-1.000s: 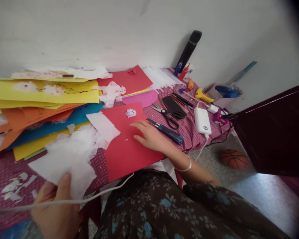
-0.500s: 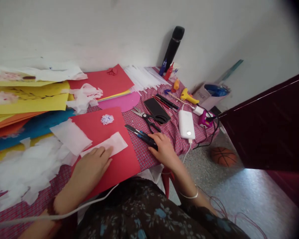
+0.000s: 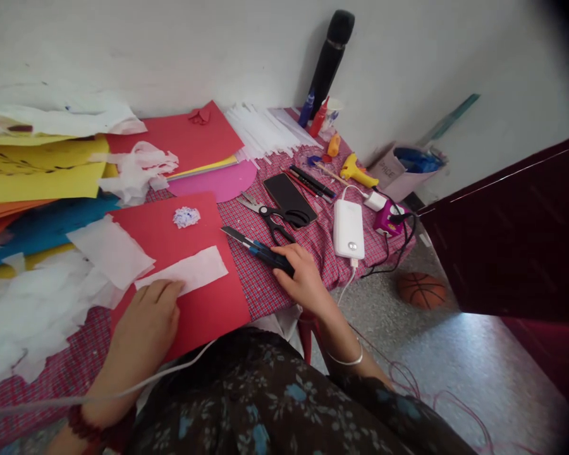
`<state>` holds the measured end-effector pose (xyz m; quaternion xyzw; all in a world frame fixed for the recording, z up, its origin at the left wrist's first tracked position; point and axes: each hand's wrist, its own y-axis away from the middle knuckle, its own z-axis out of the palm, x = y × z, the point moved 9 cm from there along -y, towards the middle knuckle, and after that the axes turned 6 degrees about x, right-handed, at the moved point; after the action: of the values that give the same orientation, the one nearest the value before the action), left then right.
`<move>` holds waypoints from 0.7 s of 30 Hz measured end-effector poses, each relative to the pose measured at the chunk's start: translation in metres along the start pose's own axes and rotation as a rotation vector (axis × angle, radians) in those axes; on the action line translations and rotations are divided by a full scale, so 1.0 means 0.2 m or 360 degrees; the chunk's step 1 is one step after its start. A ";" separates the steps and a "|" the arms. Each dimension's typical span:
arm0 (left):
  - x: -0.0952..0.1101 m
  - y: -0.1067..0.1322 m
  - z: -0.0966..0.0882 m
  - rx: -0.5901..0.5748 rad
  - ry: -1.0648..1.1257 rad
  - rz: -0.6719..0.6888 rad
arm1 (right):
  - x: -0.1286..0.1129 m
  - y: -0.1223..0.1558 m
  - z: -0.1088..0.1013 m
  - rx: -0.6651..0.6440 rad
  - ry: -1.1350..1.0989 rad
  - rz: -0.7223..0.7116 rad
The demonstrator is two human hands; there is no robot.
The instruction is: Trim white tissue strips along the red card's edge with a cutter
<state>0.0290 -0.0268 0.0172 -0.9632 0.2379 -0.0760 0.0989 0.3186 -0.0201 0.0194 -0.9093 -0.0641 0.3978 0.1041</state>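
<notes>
On a red paper sheet (image 3: 213,316) lies a strip of white tissue paper (image 3: 203,270). My left hand (image 3: 145,319) rests on the strip's left end, fingers close together and lying over it, thumb hidden. At the sheet's right edge, my right hand (image 3: 303,278) has its fingers around the handle of a utility knife (image 3: 258,248), whose blade points up and left. A crumpled bit of white and purple paper (image 3: 186,217) sits on the upper part of the sheet. A squarer piece of tissue (image 3: 111,246) overlaps the sheet's left edge.
Black-handled scissors (image 3: 272,218) and a phone (image 3: 290,197) lie beyond the knife. A power bank (image 3: 348,229) and a yellow glue gun (image 3: 358,172) are to the right. Torn tissue (image 3: 42,309) is heaped on the left. White paper strips (image 3: 265,133) lie near the wall.
My left hand has slid left and back along the tissue strip, uncovering more of it. My right hand still holds the knife. The view has shifted slightly.
</notes>
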 end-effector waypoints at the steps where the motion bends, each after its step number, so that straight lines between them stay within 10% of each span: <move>1: -0.02 0.00 -0.01 0.0041 -0.0005 -0.0024 | 0.00 0.00 -0.01 0.0011 -0.0019 -0.0002; 12: -0.05 0.12 -0.19 0.0387 0.0037 -0.0028 | 0.00 0.06 -0.14 0.0144 -0.0320 -0.0142; 21: 0.03 0.18 -0.25 -0.0035 0.0434 0.0122 | -0.08 0.10 -0.06 -0.0258 -0.0302 -0.0146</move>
<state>0.0085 -0.0690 0.0578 -0.9352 0.2867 -0.1996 0.0580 0.3179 -0.0448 0.0329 -0.8690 -0.1473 0.4705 0.0418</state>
